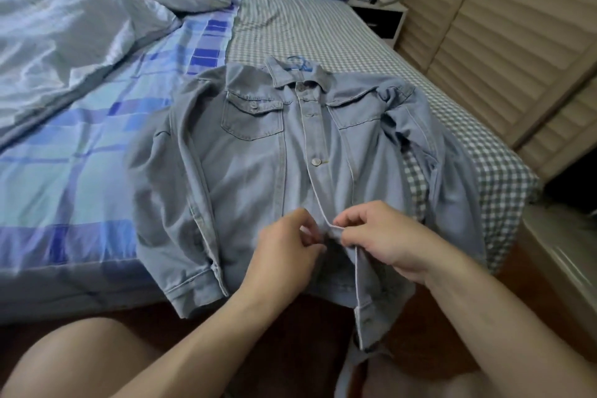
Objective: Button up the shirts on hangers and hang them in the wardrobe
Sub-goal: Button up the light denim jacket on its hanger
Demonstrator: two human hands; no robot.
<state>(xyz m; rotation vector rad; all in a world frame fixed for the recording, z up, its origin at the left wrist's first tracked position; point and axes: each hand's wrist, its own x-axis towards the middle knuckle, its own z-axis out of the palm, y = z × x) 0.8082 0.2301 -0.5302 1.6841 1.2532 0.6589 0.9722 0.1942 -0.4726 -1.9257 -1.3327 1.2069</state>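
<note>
Two hands pinch the front placket of a light denim shirt point(258, 152): the left hand point(284, 252) and right hand point(384, 239) nearly touch, fingers closed on the fabric edges. It lies face-up on the bed point(323, 29), blue hanger point(295, 61) at the collar. No readable writing shows.

The shirt point(258, 165) lies on the bed point(307, 29) before me, collar away, hem over the edge. My hands meet at its front; duvet point(64, 26) left, wardrobe point(504, 26) right.
</note>
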